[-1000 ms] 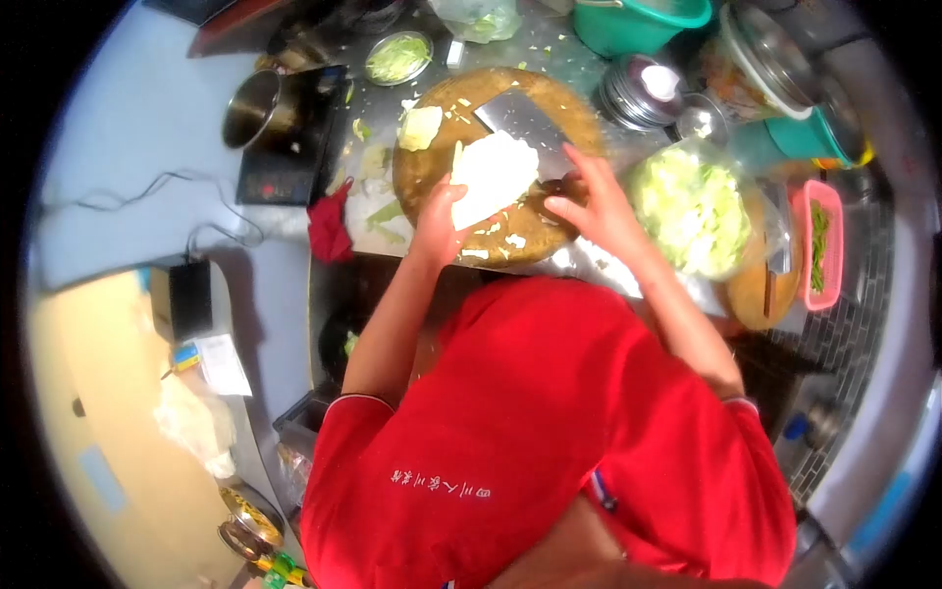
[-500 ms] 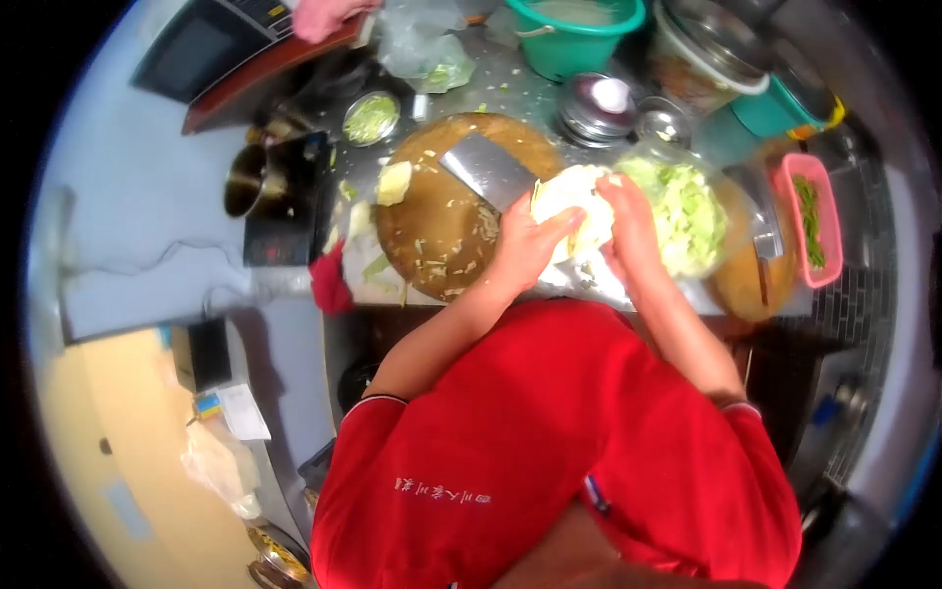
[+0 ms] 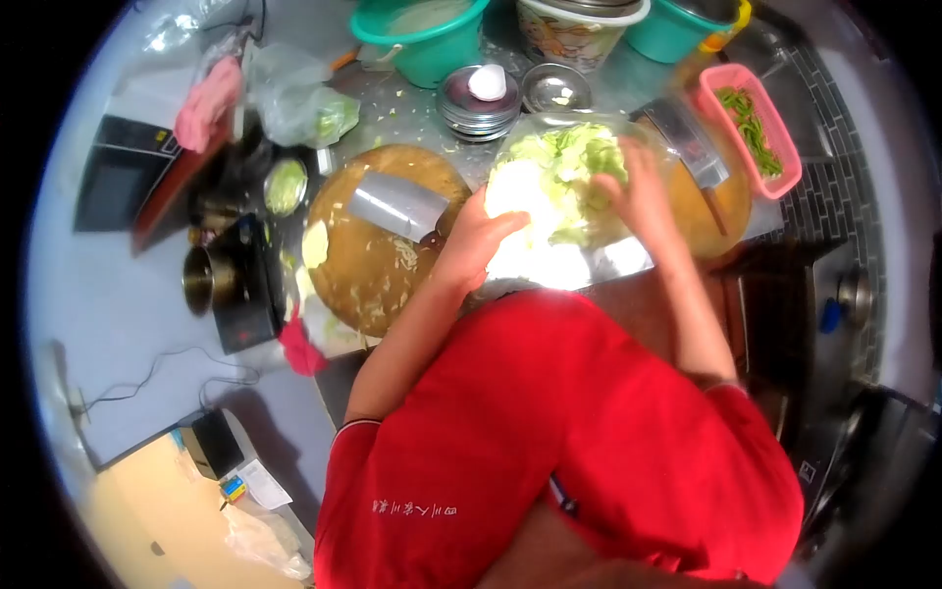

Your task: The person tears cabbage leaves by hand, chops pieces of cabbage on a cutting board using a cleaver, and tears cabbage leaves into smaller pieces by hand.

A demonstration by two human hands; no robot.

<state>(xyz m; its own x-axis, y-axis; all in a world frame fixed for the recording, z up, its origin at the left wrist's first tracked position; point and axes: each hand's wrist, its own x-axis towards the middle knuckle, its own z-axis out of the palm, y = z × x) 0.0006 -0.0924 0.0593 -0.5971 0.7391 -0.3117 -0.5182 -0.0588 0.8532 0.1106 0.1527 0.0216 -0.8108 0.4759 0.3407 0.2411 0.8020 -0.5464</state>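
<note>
While a red shirt [image 3: 549, 393] is filling the near edge, two bare hands are working just beyond it, above the desk [image 3: 402, 110].

Item: left hand [image 3: 476, 243], grip clamped; its thumb and fingers are holding a pale cabbage piece [image 3: 507, 188], whose outline is fading into glare over the left side of a clear container.

Item: right hand [image 3: 643, 191]; it is standing at the container's right side, among the leaves. Whether its grip is pinching a leaf, one cannot tell.

Item: clear container [image 3: 559, 119], lying between the hands and holding loose cabbage leaves [image 3: 569, 147].

Item: round board [image 3: 368, 285], sitting to the left and bearing scattered scraps. A cleaver [image 3: 397, 204] is lying flat across it; a cabbage chunk [image 3: 315, 245] is resting at its left edge.

Item: red cloth [image 3: 300, 346], hanging near that board.

Item: second board [image 3: 697, 221], sitting to the right; a second cleaver [image 3: 684, 140] is lying over it.

Item: pink basket [image 3: 708, 93], holding green stalks [image 3: 748, 131].

Item: stacked plates [image 3: 479, 116], standing beyond the container, with a metal dish [image 3: 554, 83] sitting just beside.

Item: green bucket [image 3: 422, 49] and patterned bucket [image 3: 579, 37], both standing farthest off.
</note>
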